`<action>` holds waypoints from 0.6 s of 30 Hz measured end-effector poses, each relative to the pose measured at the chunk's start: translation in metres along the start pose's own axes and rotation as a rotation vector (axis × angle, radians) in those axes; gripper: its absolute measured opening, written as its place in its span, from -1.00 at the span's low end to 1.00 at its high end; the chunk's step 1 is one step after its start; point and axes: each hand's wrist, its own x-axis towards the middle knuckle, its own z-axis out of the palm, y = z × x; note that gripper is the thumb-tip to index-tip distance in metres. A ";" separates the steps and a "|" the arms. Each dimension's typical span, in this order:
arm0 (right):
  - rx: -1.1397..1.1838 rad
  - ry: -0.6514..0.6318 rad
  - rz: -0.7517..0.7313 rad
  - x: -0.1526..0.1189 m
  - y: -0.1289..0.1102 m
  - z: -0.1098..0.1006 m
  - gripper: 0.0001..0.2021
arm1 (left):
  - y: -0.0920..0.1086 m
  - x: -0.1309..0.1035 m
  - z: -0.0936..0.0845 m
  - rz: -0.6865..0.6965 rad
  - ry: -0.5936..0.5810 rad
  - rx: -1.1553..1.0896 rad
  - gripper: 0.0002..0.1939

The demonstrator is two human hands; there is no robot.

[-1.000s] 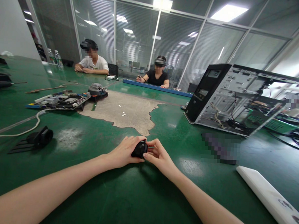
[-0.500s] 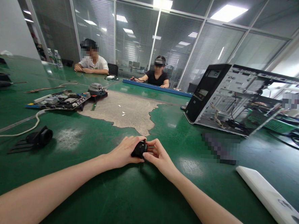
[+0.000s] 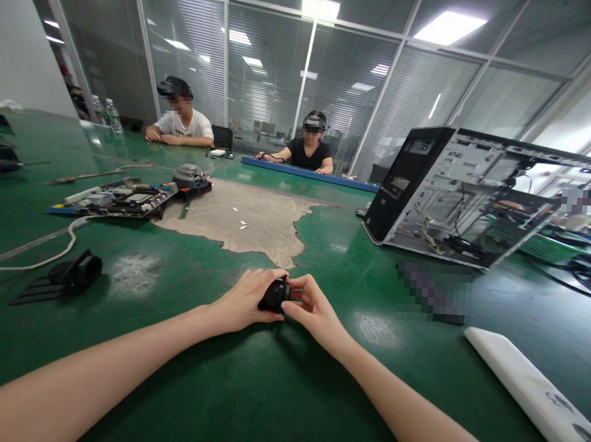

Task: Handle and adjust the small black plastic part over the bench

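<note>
Just above the table, my left hand (image 3: 245, 296) is wrapped round a small black plastic part (image 3: 272, 295), its fingers over the top and its thumb below. My right hand (image 3: 315, 309) meets the part's right end, thumb and fingertips closed against it. Thin reddish strands, perhaps wires, show between the part and my right fingers. What exactly those fingertips pinch is partly hidden. Off to the left lies a black plastic piece (image 3: 75, 271) with a round opening and several flat prongs.
Left of a bare tan patch (image 3: 256, 212) lie a circuit board (image 3: 121, 198) and a round metal cooler (image 3: 190, 178). An opened computer case (image 3: 457, 197) stands at right. Nearer is a white panel (image 3: 530, 395). Two people sit across the green table (image 3: 214, 403), behind a blue strip (image 3: 308, 173).
The reddish strands between the black part and my right fingers show more plainly now. Both hands keep almost the same position and grip, and the view has shifted slightly.
</note>
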 end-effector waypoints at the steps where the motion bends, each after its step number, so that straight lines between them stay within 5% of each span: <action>1: 0.007 -0.005 -0.006 -0.001 -0.001 0.000 -0.73 | 0.000 0.000 0.000 -0.002 0.001 -0.001 -0.37; 18: -0.004 0.035 -0.004 0.000 -0.003 0.002 -0.75 | -0.003 0.000 0.003 0.016 0.011 -0.003 -0.37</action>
